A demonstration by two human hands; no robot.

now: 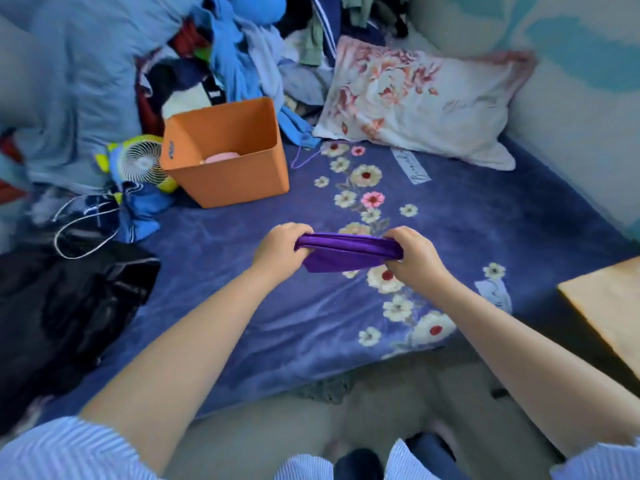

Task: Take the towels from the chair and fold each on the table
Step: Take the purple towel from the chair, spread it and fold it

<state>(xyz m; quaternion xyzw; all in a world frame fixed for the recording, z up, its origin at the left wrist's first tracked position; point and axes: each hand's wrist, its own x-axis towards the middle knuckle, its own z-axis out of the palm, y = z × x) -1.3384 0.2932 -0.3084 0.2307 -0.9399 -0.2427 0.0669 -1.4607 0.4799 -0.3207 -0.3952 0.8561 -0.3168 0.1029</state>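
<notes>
1. Purple towel point(346, 252), folded into a narrow band, is stretched between both hands just above the blue flowered blanket point(242, 306).
2. Left hand point(280, 249) grips its left end with curled fingers; right hand point(412, 252) pinches the right end the same way.
3. Beyond, an orange bin point(225, 178) stands on the blanket, a small white fan point(142, 162) touching its left side.
4. Farther right lies a floral pillow point(415, 98); a heap of clothes point(225, 46) fills the back.
</notes>
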